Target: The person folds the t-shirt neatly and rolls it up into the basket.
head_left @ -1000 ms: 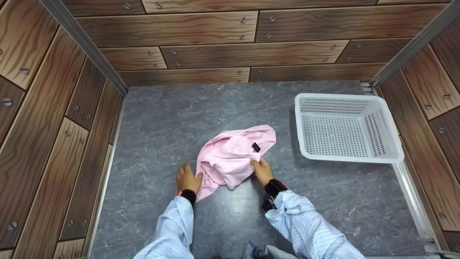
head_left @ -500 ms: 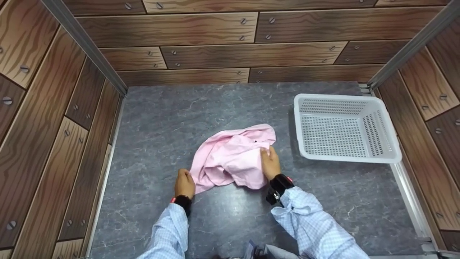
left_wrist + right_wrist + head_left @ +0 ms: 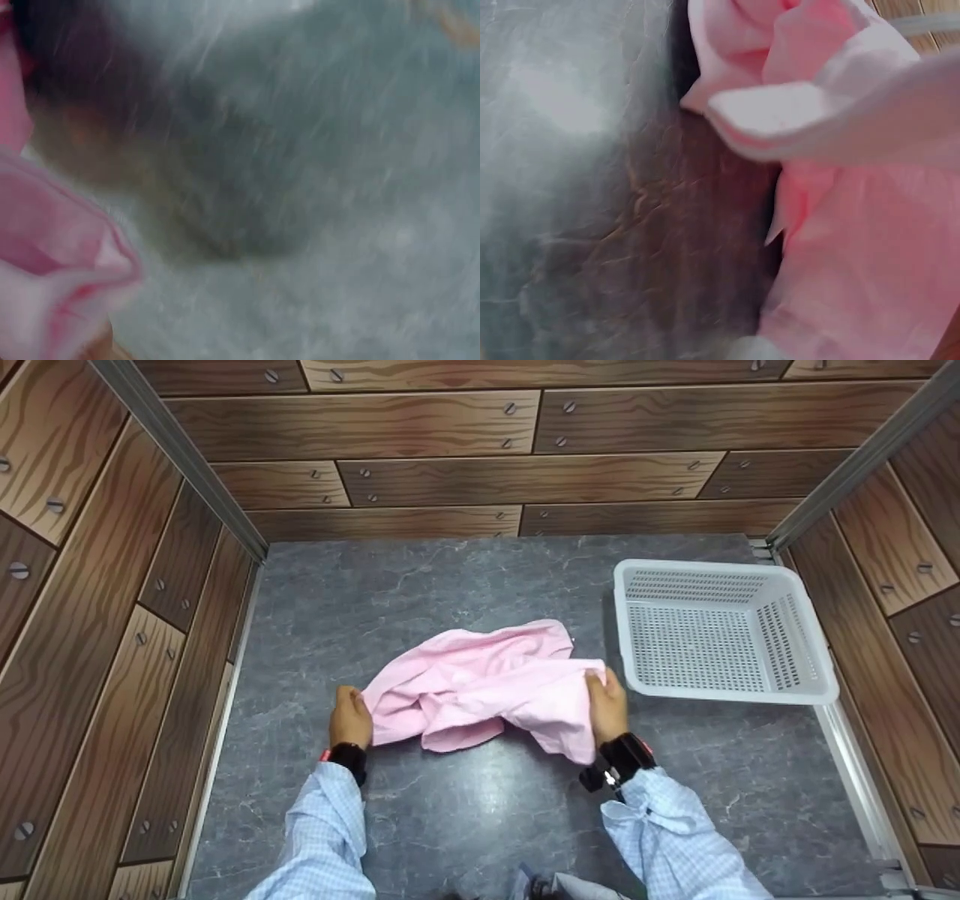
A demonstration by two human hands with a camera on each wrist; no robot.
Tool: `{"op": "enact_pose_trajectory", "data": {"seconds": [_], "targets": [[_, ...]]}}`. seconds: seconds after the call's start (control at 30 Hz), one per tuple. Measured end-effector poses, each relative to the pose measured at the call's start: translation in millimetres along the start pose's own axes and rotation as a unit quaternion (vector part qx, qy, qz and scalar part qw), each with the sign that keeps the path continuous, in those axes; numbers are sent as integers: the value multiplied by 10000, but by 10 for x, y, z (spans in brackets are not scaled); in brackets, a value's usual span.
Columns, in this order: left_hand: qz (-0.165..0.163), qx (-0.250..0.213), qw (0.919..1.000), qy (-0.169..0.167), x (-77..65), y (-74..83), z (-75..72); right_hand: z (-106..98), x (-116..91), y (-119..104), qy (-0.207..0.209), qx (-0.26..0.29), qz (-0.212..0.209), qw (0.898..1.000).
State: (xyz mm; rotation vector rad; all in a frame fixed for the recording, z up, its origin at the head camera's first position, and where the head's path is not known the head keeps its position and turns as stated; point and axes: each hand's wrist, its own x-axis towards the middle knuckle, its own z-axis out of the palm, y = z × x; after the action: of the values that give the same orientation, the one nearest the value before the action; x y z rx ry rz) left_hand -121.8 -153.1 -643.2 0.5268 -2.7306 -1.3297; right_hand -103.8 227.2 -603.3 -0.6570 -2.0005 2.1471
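Note:
A crumpled pink cloth garment (image 3: 480,679) is stretched sideways between my two hands in the head view. My left hand (image 3: 350,718) grips its left end, and my right hand (image 3: 609,709) pinches its right edge with the thumb on top. From the right hand a loose flap hangs toward me. In the left wrist view, a blurred fold of the garment (image 3: 52,247) fills the lower left. The right wrist view has the garment (image 3: 870,255) draped along the right side, a raised fold crossing near the camera.
A white perforated plastic basket (image 3: 731,696) stands at the right of the grey marbled tabletop (image 3: 465,825), close to my right hand. Wood-patterned panels (image 3: 420,424) wall in the back and both sides.
My left hand has closed on the garment's left end and moved left. The right hand has moved right with its edge, spreading the garment wider; the dark label is now covered.

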Motion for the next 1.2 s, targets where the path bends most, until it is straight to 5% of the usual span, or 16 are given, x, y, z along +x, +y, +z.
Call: {"op": "enact_pose_trajectory", "data": {"seconds": [0.13,0.3,0.47,0.6,0.7,0.8,0.9,0.97,1.03,1.2], "targets": [[-288,-612,9973,-290,140,142,-136,-171,-25,182,171,-384,161,9990],[-827,-1534,9842,-319,355,376,-262,-292,-82,489,476,-1248,234,9908],[-840,-2765,9565,-395,457,512,-254,-317,-130,713,604,-1651,380,9837],[-794,-3400,9356,-524,366,430,-142,-330,-147,780,529,-1851,458,9802],[-1452,-3643,9189,-423,213,351,-97,-346,-181,800,199,-2172,522,9745],[-2210,-3874,8940,-420,57,268,-80,-355,-248,810,-281,-2692,433,9617],[-2586,-4020,8769,-507,-53,161,-36,-350,-326,821,-757,-3020,347,9497],[-2669,-4034,8735,-554,-83,91,20,-343,-367,828,-972,-3160,220,9435],[-2586,-3990,8782,-524,-83,29,77,-336,-391,833,-1049,-3200,109,9415],[-1941,-3546,9144,-221,33,-15,66,-354,-388,851,-793,-2977,-83,9513]]}}
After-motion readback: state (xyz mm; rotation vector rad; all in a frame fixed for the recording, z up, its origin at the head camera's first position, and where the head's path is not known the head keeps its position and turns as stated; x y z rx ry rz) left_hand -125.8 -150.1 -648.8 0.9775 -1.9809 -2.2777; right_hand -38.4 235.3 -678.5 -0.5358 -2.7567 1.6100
